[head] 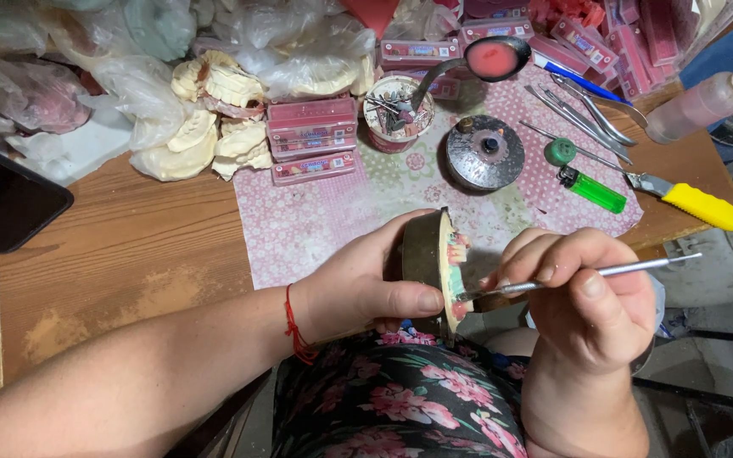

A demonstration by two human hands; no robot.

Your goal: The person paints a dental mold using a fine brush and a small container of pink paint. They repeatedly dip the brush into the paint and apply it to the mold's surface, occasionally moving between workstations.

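Over the lap, right hand [583,293] pinches metal tool [587,276].

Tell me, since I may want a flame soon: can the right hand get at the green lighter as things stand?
Probably not at once: the right hand grips a metal tool. The green lighter lies uncovered on the patterned cloth just beyond.
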